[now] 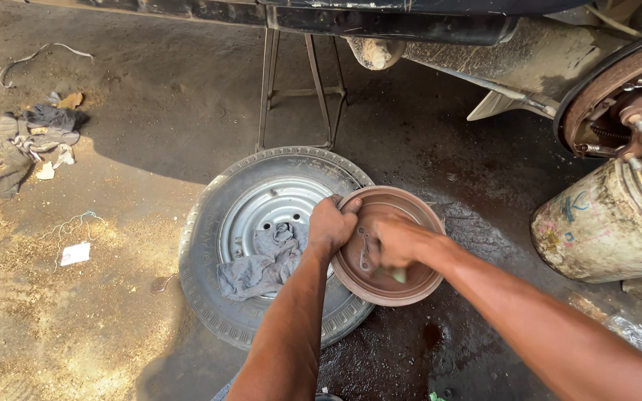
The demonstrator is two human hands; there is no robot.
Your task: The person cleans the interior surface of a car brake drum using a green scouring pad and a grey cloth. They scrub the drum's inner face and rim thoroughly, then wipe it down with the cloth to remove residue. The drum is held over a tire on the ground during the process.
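A rusty brown brake drum (417,212) stands tilted on edge against a wheel with a tyre (209,245) that lies flat on the ground. My left hand (331,225) grips the drum's upper left rim. Inside the drum's bowl, my right hand (395,241) presses a small greenish piece (399,275) against the inner surface; the hand is blurred. A grey rag (265,263) lies crumpled on the wheel's silver steel rim (261,204).
A raised vehicle's underside spans the top, with an exposed brake assembly (626,111) at the right. A dirty drum-shaped barrel (607,223) lies below it. A metal stand (299,89) stands behind the wheel. Rags (35,141) lie at the left. The ground is wet and oily around the drum.
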